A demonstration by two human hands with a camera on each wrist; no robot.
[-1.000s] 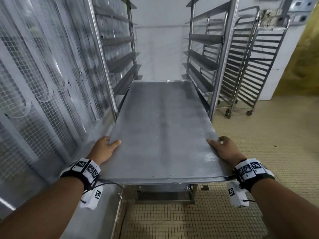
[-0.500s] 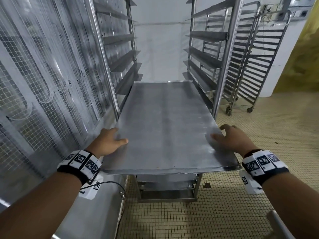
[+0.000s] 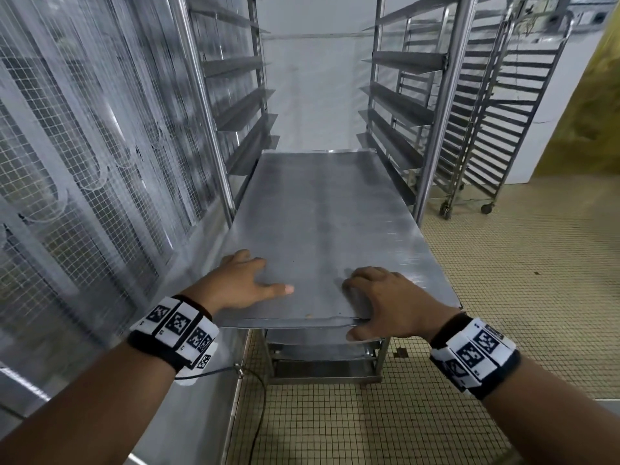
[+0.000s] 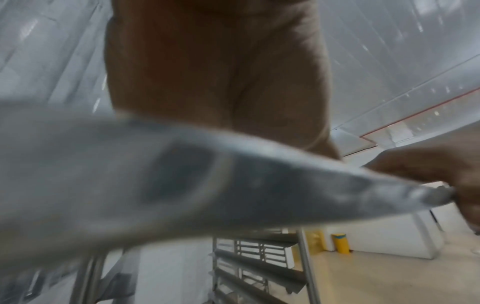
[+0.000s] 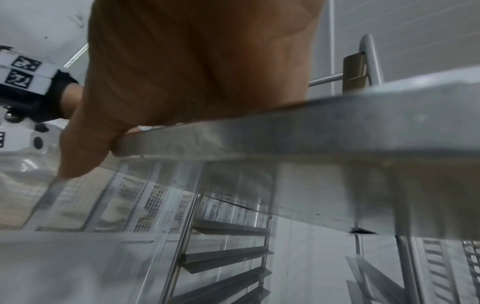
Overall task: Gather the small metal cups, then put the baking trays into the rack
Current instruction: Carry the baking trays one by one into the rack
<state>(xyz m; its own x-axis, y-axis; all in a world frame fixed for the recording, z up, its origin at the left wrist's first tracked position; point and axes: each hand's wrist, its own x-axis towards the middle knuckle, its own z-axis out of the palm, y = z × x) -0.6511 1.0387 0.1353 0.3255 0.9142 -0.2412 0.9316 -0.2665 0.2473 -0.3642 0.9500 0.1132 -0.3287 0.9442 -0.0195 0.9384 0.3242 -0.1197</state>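
One flat grey rectangular metal baking tray (image 3: pixel 322 226) lies partway in the tall steel rack with angled side runners (image 3: pixel 436 105); its far end sits between the rack's front uprights, its near short edge sticks out toward the person over the tan small-tiled floor (image 3: pixel 503 297). Left hand (image 3: pixel 240 285) rests on top of the tray near the near-left corner, fingers spread and fairly straight, thumb pointing right across the sheet, not curled around anything. Right hand (image 3: pixel 385 298) is at the near edge right of centre: fingers bent on the top surface, thumb under the rim, so it pinches the tray edge; the right wrist view confirms the thumb (image 5: pixel 85 148) below the rim (image 5: pixel 285 131). In the left wrist view the tray rim (image 4: pixel 207 181) is blurred, with the palm (image 4: pixel 215 72) above it. The tray's long edges run just inside the uprights, runners close on both sides; open slots show above the tray level. At least two more trays or shelves sit below the near edge, count unclear. Left of the rack: a wire-mesh panel wall (image 3: pixel 84 146), close to the tray's left edge. Right of the rack: open floor, then at least two empty wheeled racks (image 3: pixel 496 129) standing well apart by the white wall. A black cable (image 3: pixel 258 397) hangs by the floor edge. Two marker wristbands, one per wrist.
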